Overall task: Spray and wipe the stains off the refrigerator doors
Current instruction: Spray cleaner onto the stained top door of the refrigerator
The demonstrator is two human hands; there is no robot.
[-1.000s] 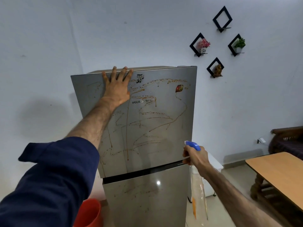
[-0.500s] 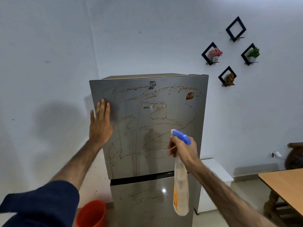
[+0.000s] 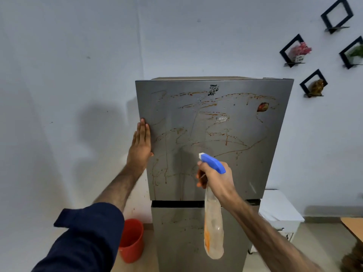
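The task looks barely begun, as far as can be judged: the upper refrigerator door [image 3: 225, 134] carries brown streaks and drips from its top edge down to its bottom edge, thickest along the left side and across the middle; the lower door [image 3: 176, 232] below the dark gap shows fainter trails; no patch reads as wiped, and no cloth is in view. The right hand [image 3: 215, 178] grips the neck of the spray bottle [image 3: 213, 222], fingers curled at the trigger, its blue nozzle head [image 3: 213, 162] aimed at the upper door's lower middle; whether mist is leaving it I cannot tell. The left hand [image 3: 140, 146] lies flat, fingers straight, against the upper door's left edge. Spraying both doors, then wiping, remains.
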